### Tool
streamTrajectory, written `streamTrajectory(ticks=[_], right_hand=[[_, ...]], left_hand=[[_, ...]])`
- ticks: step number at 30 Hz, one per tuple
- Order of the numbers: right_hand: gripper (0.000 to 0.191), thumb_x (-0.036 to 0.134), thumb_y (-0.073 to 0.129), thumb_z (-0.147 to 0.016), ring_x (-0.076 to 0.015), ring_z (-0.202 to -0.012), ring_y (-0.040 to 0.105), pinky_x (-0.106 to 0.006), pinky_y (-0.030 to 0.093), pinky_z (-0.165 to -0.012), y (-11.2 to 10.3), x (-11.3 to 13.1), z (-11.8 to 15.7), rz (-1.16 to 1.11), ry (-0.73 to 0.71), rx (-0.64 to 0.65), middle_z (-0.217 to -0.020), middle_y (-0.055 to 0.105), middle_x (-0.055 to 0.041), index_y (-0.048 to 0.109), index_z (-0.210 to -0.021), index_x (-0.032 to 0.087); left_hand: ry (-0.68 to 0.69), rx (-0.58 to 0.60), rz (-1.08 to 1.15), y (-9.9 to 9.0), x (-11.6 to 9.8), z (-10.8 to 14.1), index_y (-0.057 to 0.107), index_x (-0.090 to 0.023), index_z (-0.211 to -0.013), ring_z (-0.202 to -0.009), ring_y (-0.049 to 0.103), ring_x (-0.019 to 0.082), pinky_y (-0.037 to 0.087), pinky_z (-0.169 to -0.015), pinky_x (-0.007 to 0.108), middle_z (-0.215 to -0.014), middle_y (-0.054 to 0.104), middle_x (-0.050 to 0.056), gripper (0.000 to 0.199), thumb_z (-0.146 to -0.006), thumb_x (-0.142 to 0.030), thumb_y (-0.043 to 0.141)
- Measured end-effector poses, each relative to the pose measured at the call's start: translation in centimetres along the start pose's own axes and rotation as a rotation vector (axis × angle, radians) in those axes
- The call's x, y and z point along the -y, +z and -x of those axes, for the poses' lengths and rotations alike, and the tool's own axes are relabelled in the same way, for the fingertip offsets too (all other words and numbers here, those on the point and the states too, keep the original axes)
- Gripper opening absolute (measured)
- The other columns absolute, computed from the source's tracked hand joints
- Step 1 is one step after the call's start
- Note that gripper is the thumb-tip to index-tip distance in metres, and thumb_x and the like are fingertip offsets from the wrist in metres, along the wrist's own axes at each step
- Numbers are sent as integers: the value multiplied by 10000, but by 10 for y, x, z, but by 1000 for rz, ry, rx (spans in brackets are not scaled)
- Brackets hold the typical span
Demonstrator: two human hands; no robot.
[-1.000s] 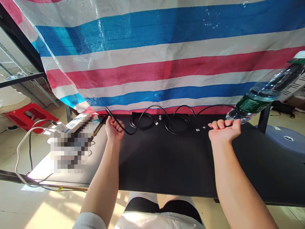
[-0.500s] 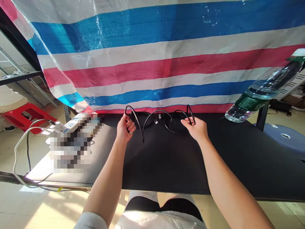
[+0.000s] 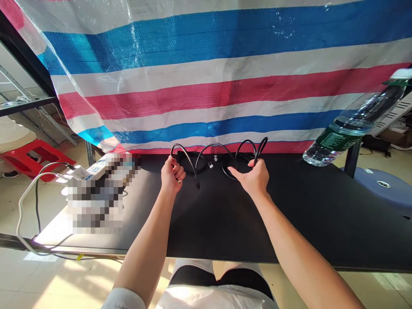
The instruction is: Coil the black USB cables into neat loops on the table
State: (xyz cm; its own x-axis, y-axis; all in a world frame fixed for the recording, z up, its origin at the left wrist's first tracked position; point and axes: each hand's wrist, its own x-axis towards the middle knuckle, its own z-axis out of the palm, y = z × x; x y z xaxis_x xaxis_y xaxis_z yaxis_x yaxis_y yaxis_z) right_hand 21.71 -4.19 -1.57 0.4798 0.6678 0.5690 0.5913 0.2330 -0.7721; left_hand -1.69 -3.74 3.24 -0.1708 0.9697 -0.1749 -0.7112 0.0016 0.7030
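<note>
A black cable [image 3: 213,144] runs in loose arcs between my two hands above the black tabletop [image 3: 225,223]. Closed in a fist, my left hand [image 3: 173,175] grips it near one end, and a short tail with a dark tip hangs down to the right. My right hand [image 3: 255,178] curls its fingers round a loop of the same cable that stands up above them; its thumb sticks out to the left. Behind the hands lie coils of black cable [image 3: 225,171] on the table, with small white pieces [image 3: 210,164] between them.
A tilted water bottle [image 3: 337,135] stands at the table's back right. A white power strip [image 3: 98,167] with plugged-in cords lies at the left, beside a blurred-out area. Striped plastic sheeting [image 3: 209,94] hangs along the back. A red stool [image 3: 38,159] is on the floor at left.
My right hand has shifted left and turned, its thumb now spread, and the cable loop above it is bigger. My left hand has moved slightly right, still gripping the cable.
</note>
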Motion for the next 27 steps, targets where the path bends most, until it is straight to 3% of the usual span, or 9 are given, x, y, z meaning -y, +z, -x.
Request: streamTrajectory(ticks=[3,6,11,15,18,22,24,27], right_hand=[[367,326,702,-567,-172,-628,466,-316,397,-608,2,2,-1,-62,22,-26,-663,466,26,361,-688,266],[282,256,600,-546,-135,-576,426,-286,380,-559,-2,6,-4,-278,103,4,-656,477,40,366,-702,258],[253,259,587,-488,-93,-468,340,-235,261,-434,-8,24,-4,-678,309,327,-564,435,61,386,-640,241],[235,267,555,-470,-104,-451,340,-246,250,-429,-11,37,3,-875,366,585,-495,403,48,336,-550,235],[271,388,557,-552,-120,-442,346,-265,245,-431,-8,41,11,-887,361,712,-457,391,31,332,-517,242],[464,599,616,-588,-91,-411,253,-260,211,-424,3,44,26,-862,308,729,-424,300,76,315,-535,250],[497,540,712,-525,-76,-430,248,-250,230,-433,7,45,31,-779,297,742,-448,311,90,312,-549,247],[394,359,719,-524,-75,-457,289,-248,279,-460,10,44,32,-578,278,706,-475,348,85,344,-535,236]], left_hand=[[22,33,-59,1,5,2,386,-194,-559,-299,168,30,126,-301,140,-406,183,-118,383,-849,-359,574],[62,80,-138,1,11,3,403,-184,-530,-305,200,25,161,-312,138,-381,233,-108,400,-813,-357,627],[98,134,-248,5,28,7,446,-181,-510,-313,303,43,266,-332,160,-351,341,-78,404,-758,-382,693],[141,87,-292,8,38,10,445,-188,-509,-304,311,45,273,-335,168,-339,357,-78,421,-744,-422,706],[164,28,-316,9,43,12,442,-192,-510,-295,292,40,246,-327,170,-331,343,-87,420,-729,-416,723],[197,-55,-281,10,46,13,408,-202,-528,-298,290,38,231,-327,168,-347,330,-97,439,-739,-441,710],[227,-95,-250,11,45,13,385,-206,-543,-300,287,37,223,-328,164,-355,316,-103,446,-765,-455,681],[240,-128,-210,14,42,13,358,-209,-562,-308,280,35,216,-330,160,-369,310,-107,448,-792,-450,658]])
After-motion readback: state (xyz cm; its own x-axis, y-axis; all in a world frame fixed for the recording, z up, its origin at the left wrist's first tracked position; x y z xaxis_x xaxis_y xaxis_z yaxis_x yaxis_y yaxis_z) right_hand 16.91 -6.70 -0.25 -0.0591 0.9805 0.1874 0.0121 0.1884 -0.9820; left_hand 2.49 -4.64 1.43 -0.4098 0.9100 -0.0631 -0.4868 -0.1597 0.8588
